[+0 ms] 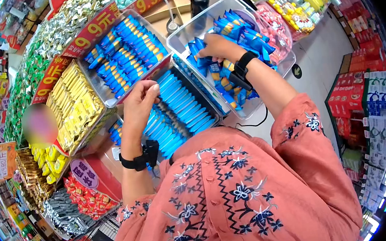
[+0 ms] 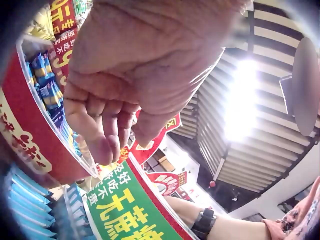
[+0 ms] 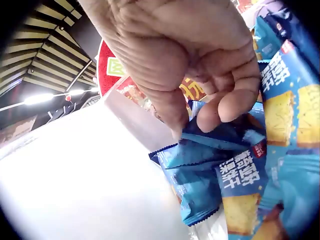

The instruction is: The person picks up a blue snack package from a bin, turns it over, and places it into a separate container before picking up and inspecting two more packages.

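Observation:
My right hand (image 1: 220,48) reaches into a clear plastic bin (image 1: 183,40) heaped with loose blue biscuit packets (image 1: 232,24). In the right wrist view, thumb and curled fingers of this hand (image 3: 192,65) pinch the top of a blue biscuit packet (image 3: 192,172). More packets, printed with yellow biscuits, lie against it on the right. My left hand (image 1: 140,102) hovers over the display, between a tray of upright blue-and-orange packets (image 1: 120,50) and rows of light blue packets (image 1: 184,100). Its fingers bend loosely with nothing between them in the left wrist view.
Gold-wrapped packets (image 1: 71,100) fill a tray at the left. A dark bottle (image 1: 199,2) stands behind the clear bin, and pink packets (image 1: 275,27) lie to its right. A green sign (image 2: 132,210) rises beside the left hand. Stacked boxes (image 1: 360,98) stand across the aisle.

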Available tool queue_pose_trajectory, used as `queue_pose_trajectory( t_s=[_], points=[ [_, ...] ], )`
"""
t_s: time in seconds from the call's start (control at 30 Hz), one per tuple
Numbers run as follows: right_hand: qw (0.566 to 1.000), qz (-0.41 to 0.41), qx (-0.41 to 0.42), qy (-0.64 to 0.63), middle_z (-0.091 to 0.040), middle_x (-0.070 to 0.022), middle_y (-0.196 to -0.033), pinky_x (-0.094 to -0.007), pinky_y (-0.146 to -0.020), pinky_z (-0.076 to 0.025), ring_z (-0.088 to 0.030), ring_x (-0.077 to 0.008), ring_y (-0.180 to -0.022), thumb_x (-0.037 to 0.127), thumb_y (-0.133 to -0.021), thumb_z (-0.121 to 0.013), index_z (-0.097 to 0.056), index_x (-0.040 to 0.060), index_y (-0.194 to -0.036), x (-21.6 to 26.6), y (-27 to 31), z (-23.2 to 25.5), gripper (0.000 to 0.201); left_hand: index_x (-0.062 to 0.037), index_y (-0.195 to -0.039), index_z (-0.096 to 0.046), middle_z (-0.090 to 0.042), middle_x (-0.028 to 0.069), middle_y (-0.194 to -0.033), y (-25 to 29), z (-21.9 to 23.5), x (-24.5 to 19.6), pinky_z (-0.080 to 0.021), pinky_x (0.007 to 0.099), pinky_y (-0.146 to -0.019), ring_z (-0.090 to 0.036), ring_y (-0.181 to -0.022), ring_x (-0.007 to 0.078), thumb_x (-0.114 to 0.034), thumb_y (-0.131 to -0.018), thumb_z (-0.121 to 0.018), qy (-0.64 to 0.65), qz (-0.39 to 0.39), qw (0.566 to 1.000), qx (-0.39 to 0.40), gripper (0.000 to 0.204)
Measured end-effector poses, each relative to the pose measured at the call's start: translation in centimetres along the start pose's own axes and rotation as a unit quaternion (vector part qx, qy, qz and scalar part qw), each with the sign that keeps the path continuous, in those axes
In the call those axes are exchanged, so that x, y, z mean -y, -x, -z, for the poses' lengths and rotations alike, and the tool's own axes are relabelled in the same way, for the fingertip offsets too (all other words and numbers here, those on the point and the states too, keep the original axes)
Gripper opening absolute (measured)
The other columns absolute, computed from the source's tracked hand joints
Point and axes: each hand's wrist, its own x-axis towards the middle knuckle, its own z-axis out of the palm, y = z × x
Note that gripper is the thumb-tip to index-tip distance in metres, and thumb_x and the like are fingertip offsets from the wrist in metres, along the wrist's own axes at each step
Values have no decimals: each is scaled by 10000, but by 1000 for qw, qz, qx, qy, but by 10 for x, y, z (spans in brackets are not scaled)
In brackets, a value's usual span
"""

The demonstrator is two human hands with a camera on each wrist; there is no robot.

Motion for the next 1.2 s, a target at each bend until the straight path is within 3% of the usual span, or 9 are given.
queue_pose_trajectory(
  t_s=[0.17,0.27,0.37,0.57,0.73,0.83,0.97,1.0,1.2],
  points=[
    [1000,3,-7,-13,-635,-111,-780,-288,-446,-505,-630,-161,-560,215,-851,-724,-535,-61,-1137,4,12,4,440,-63,-1113,-642,-694,22,-966,2,-5,11,-453,229,-690,-621,-802,91,-284,-993,-625,11,-14,1000,12,252],
    [999,13,4,-36,-683,-163,-811,-338,-448,-537,-664,-220,-568,157,-849,-672,-523,-63,-1122,-4,7,6,381,-59,-1123,-640,-693,23,-968,8,-8,4,-453,227,-685,-623,-801,91,-286,-997,-617,2,-3,1000,13,261],
    [999,5,11,-35,-684,-162,-808,-339,-450,-539,-668,-220,-571,138,-856,-650,-525,-66,-1128,-10,0,6,363,-60,-1133,-640,-693,23,-969,13,-9,5,-452,229,-675,-630,-799,92,-296,-998,-612,0,2,1000,16,272],
    [998,23,-20,-50,-681,-146,-805,-317,-462,-529,-662,-194,-573,214,-838,-684,-567,-61,-1075,-3,21,22,382,-65,-1147,-638,-697,27,-973,22,-10,2,-452,236,-666,-642,-802,98,-312,-997,-607,-11,11,1000,9,291],
    [979,85,-9,-183,-591,-47,-711,-267,-498,-470,-589,-114,-574,324,-866,-692,-560,-61,-1194,-2,51,46,522,-64,-1151,-635,-699,35,-975,25,-8,-2,-455,241,-675,-647,-810,104,-317,-1000,-599,14,31,999,11,297],
    [953,149,24,-264,-555,-28,-674,-275,-491,-464,-562,-104,-557,340,-878,-684,-511,-78,-1290,6,80,53,611,-60,-1157,-632,-698,43,-985,23,-10,-9,-458,244,-680,-646,-813,109,-320,-1006,-591,41,24,999,21,304],
    [904,205,76,-367,-559,-14,-729,-238,-502,-446,-568,-99,-578,227,-891,-687,-450,-75,-1351,23,117,40,599,-49,-1169,-624,-691,51,-1015,15,-18,-31,-465,240,-683,-640,-818,111,-333,-1018,-576,87,9,996,36,325],
    [908,209,78,-356,-553,-36,-941,-229,-507,-455,-546,-81,-594,128,-920,-631,-409,-59,-1410,34,127,37,570,-45,-1172,-622,-689,52,-1023,13,-20,-38,-466,237,-683,-638,-819,110,-337,-1021,-572,101,11,994,36,333],
    [895,248,142,-343,-582,-17,-864,-226,-504,-453,-561,-76,-589,191,-929,-625,-487,-42,-1349,58,140,8,500,-34,-1203,-598,-666,28,-946,8,-26,-54,-445,202,-625,-616,-780,79,-379,-1002,-605,197,-17,979,56,399]
  ],
)
